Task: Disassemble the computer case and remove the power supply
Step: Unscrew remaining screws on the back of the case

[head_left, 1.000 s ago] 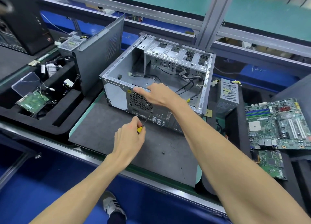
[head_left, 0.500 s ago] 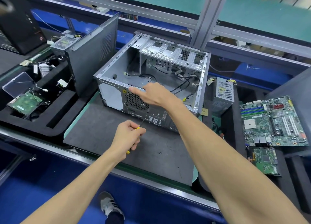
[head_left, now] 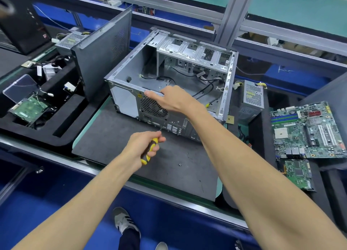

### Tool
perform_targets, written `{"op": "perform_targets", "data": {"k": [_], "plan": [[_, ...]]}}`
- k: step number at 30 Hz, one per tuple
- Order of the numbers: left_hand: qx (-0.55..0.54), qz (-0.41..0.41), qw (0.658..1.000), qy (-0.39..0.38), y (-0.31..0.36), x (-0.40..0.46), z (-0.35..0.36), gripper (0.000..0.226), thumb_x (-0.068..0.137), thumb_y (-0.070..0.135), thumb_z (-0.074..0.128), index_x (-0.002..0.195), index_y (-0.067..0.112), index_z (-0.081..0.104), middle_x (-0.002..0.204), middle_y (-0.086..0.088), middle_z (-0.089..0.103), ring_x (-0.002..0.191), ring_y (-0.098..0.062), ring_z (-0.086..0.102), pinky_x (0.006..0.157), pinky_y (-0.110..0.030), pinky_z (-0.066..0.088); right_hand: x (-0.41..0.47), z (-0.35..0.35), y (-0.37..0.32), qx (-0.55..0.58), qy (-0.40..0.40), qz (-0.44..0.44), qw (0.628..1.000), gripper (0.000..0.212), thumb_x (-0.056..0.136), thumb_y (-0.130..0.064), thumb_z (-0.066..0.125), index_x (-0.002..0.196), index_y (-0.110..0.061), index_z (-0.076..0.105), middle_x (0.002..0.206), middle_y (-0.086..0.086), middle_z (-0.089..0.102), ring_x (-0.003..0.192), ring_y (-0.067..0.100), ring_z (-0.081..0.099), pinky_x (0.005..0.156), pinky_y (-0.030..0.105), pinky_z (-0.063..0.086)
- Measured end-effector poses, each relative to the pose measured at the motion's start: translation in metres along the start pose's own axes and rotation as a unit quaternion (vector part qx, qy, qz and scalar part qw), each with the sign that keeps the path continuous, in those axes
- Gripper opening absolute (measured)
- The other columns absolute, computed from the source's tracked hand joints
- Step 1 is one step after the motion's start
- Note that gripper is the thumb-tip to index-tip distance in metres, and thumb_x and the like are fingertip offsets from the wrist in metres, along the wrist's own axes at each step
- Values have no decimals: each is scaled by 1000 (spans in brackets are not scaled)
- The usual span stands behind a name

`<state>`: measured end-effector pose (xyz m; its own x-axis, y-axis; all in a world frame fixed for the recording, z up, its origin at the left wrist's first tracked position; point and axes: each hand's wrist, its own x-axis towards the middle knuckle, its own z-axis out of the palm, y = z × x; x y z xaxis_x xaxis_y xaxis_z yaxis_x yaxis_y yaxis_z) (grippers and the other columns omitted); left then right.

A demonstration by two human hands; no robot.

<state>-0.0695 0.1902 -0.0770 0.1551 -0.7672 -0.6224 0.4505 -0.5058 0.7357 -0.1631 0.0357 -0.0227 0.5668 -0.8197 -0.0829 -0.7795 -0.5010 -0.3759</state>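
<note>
While the computer case (head_left: 131, 84) is lying open-side-up on the dark mat (head_left: 116, 137) of the table (head_left: 169, 195), the right hand (head_left: 174, 99) is resting on the top edge of its rear panel, fingers curling over the rim just above the round fan grille (head_left: 153, 108), so this grip is holding the case itself. Nearer the person, the left hand (head_left: 142, 146) is clenching around the yellow-and-black handle of a screwdriver (head_left: 150, 148), whose thin shaft is reaching up to the rear panel just below the grille and beside the port cut-outs. Inside the case, loose black cables (head_left: 204, 89) are lying on the floor of the chassis. One power supply (head_left: 252, 97) is standing on the table just beside the case's right side, well apart from both hands; another grey unit (head_left: 70, 41) is sitting behind the upright side panel (head_left: 101, 50) to the left. A small screw (head_left: 179, 164) is lying on the mat near the left hand. Writing on the yellow warning sticker (head_left: 139, 96) and on the motherboard (head_left: 308, 129) at right is too small to read.
</note>
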Motion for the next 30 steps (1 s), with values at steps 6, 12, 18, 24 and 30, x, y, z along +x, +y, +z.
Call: {"op": "perform_targets", "data": {"k": [6, 12, 18, 24, 30], "plan": [[207, 86, 974, 33, 1, -1, -4, 17, 87, 13, 72, 96, 10, 58, 77, -9, 59, 41, -12, 41, 38, -23, 27, -2, -4, -3, 0, -5, -3, 1000, 72, 93, -78, 31, 59, -14, 35, 56, 2, 44, 52, 18, 42, 51, 33, 29], [563, 317, 748, 153, -6, -9, -4, 7, 94, 23, 60, 99, 21, 55, 91, 8, 58, 73, -23, 53, 64, -35, 41, -1, -4, -1, 3, -9, -4, 1000, 72, 93, -78, 32, 58, -15, 34, 54, 2, 41, 50, 19, 40, 50, 33, 29], [363, 197, 906, 89, -2, 1, -5, 5, 93, 14, 61, 95, 14, 65, 85, 1, 72, 57, -20, 62, 51, -30, 47, -1, -2, 1, 2, 4, -3, 1000, 72, 93, -78, 33, 57, -15, 34, 53, 1, 41, 50, 17, 40, 49, 33, 27], [-31, -99, 992, -75, 6, 3, -9, 9, 90, 12, 68, 94, 8, 60, 71, -1, 50, 47, -8, 37, 34, -17, 26, 0, -2, 0, -6, 6, -7, 1000, 73, 93, -78, 33, 59, -14, 37, 58, 3, 45, 53, 18, 44, 50, 34, 28], [370, 158, 906, 133, -3, -7, 0, 23, 82, 8, 70, 93, 16, 52, 88, -1, 58, 69, -18, 57, 55, -29, 44, -1, -3, -1, -6, 2, -9, 1000, 71, 94, -77, 33, 60, -15, 39, 59, 3, 47, 55, 17, 45, 50, 34, 28]]}}
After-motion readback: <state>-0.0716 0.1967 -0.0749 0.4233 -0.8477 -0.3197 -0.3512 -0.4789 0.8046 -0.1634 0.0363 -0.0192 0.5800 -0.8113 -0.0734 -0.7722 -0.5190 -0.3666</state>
